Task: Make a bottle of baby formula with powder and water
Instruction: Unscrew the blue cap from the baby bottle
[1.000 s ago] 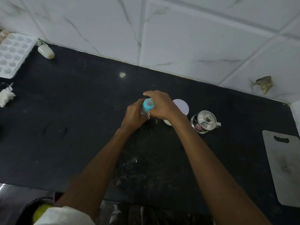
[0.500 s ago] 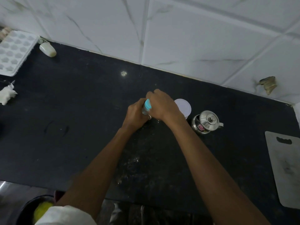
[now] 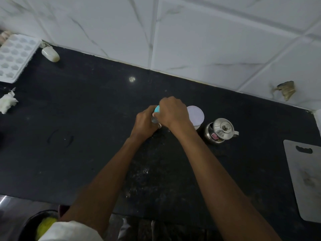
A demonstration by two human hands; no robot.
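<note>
Gripping the baby bottle (image 3: 155, 114) on the black counter (image 3: 86, 119), left hand (image 3: 145, 123) wraps its body, right hand (image 3: 172, 112) closed over the blue cap

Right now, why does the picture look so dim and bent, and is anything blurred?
Head view: the black counter soaks up light, with one small glare spot; the wide lens tilts and bows the wall tiles; the ice tray at the corner is soft, and both hands, left and right, look slightly smeared around the baby bottle.
</note>
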